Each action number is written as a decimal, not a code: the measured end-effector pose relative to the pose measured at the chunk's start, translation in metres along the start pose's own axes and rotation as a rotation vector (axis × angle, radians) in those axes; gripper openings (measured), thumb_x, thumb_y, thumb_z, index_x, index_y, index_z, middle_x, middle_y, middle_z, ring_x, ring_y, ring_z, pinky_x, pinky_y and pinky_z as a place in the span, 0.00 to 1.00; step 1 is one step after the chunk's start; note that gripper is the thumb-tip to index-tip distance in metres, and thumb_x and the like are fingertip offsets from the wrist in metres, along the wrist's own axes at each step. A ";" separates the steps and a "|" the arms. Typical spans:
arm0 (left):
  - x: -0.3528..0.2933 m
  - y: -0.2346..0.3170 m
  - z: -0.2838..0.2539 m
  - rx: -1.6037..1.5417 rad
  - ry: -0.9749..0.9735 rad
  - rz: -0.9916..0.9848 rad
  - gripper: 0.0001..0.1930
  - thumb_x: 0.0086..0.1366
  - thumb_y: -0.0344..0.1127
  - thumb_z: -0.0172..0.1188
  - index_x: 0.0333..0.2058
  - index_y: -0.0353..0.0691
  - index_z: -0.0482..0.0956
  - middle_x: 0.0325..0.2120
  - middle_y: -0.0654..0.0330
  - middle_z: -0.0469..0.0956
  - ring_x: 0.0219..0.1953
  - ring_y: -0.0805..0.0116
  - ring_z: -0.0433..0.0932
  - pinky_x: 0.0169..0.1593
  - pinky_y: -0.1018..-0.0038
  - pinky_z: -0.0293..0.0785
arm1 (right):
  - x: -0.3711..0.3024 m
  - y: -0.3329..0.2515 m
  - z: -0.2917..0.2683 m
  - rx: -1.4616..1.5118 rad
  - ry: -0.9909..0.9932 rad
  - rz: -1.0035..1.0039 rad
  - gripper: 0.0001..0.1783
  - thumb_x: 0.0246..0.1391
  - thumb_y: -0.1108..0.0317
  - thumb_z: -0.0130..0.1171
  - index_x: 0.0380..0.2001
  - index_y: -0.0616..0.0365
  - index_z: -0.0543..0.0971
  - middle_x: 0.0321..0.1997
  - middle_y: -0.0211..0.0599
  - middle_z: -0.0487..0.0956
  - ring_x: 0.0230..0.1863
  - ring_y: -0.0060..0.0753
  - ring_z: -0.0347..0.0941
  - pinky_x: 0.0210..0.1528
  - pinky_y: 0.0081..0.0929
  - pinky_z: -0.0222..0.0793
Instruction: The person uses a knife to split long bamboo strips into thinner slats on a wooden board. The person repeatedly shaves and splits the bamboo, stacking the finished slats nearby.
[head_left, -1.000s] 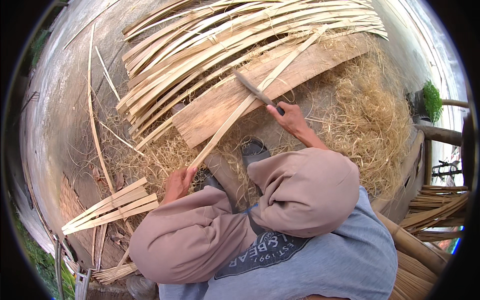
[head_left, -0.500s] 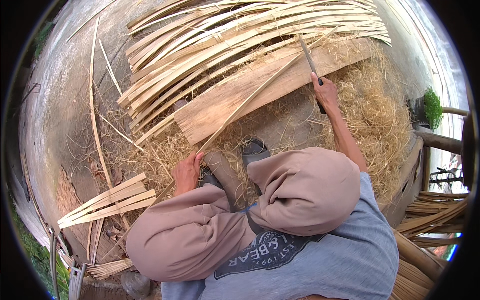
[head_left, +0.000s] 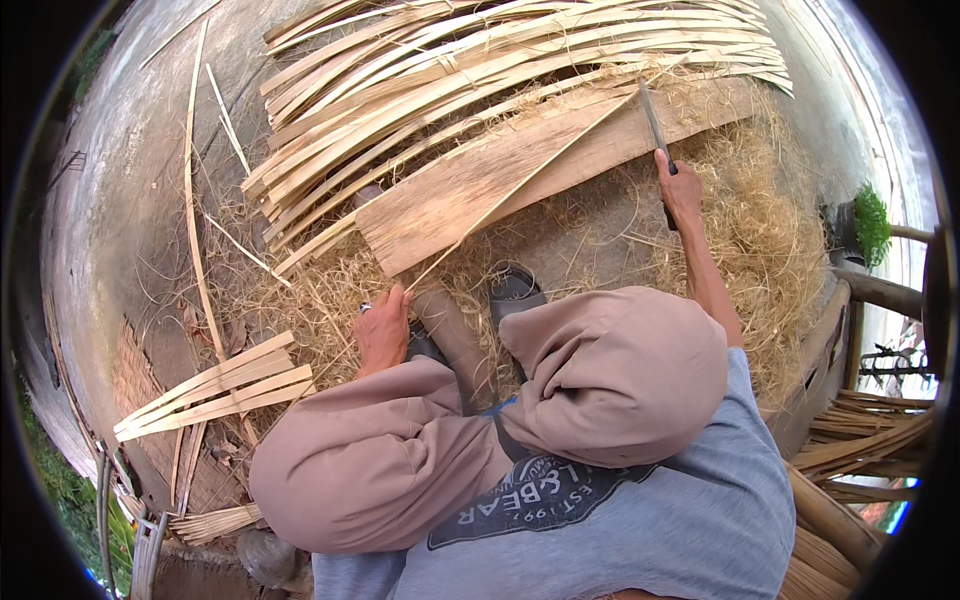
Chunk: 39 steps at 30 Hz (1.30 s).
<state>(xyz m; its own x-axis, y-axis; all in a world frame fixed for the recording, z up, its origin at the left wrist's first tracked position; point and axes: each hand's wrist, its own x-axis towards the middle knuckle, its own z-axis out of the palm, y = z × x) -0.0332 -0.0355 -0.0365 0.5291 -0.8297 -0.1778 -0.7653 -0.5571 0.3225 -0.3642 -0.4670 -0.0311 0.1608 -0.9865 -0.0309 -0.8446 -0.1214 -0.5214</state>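
My left hand point(head_left: 383, 328), near my left knee, is closed on the near end of a long thin bamboo strip point(head_left: 515, 196). From there the strip slants away to the right across a wide wooden plank point(head_left: 435, 210). Wrapped round a dark handle, my right hand point(head_left: 682, 195) holds a long-bladed knife point(head_left: 652, 118) beyond my right knee. Its blade points away from me, with the tip close to the strip's far end over the plank. Whether the blade touches the strip I cannot tell.
Many split bamboo strips point(head_left: 480, 85) lie side by side beyond the plank. Curly shavings point(head_left: 750, 240) heap up at the right and around my feet. A short fan of strips point(head_left: 225, 390) rests at the left. A potted green plant point(head_left: 872, 225) stands at the far right.
My right hand and the knife have moved a little to the right. The strip looks narrower, as if turned on edge, and my left hand has shifted slightly up and right.
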 end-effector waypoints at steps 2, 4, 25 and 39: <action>0.000 0.003 0.003 -0.142 0.054 0.007 0.15 0.77 0.48 0.51 0.51 0.49 0.79 0.32 0.51 0.78 0.32 0.46 0.80 0.35 0.53 0.73 | 0.005 -0.007 -0.008 -0.017 0.003 -0.008 0.38 0.64 0.35 0.55 0.20 0.64 0.78 0.15 0.45 0.74 0.19 0.40 0.71 0.24 0.41 0.64; -0.002 0.003 0.007 -0.186 0.053 0.010 0.18 0.77 0.49 0.51 0.58 0.53 0.78 0.31 0.52 0.76 0.32 0.48 0.79 0.35 0.54 0.72 | -0.027 -0.029 0.018 -0.025 -0.100 -0.109 0.38 0.64 0.35 0.56 0.20 0.64 0.77 0.15 0.44 0.74 0.19 0.39 0.71 0.25 0.40 0.65; 0.004 0.012 -0.012 -0.182 -0.006 -0.032 0.18 0.69 0.51 0.63 0.54 0.55 0.85 0.29 0.55 0.79 0.32 0.51 0.80 0.36 0.58 0.72 | -0.049 -0.006 0.021 0.052 -0.153 -0.079 0.36 0.65 0.36 0.57 0.21 0.62 0.76 0.14 0.33 0.71 0.16 0.26 0.66 0.20 0.35 0.63; 0.014 0.017 -0.017 -0.322 0.032 -0.027 0.17 0.67 0.45 0.67 0.51 0.46 0.86 0.34 0.50 0.85 0.36 0.48 0.84 0.38 0.61 0.76 | -0.124 -0.019 0.064 0.062 -0.282 -0.172 0.30 0.62 0.40 0.63 0.26 0.61 0.78 0.18 0.34 0.74 0.20 0.30 0.73 0.24 0.36 0.67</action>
<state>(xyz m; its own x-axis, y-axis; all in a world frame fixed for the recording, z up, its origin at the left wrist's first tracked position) -0.0322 -0.0557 -0.0177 0.5627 -0.8105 -0.1625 -0.5984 -0.5350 0.5964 -0.3352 -0.3354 -0.0714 0.4406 -0.8817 -0.1687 -0.7618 -0.2678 -0.5898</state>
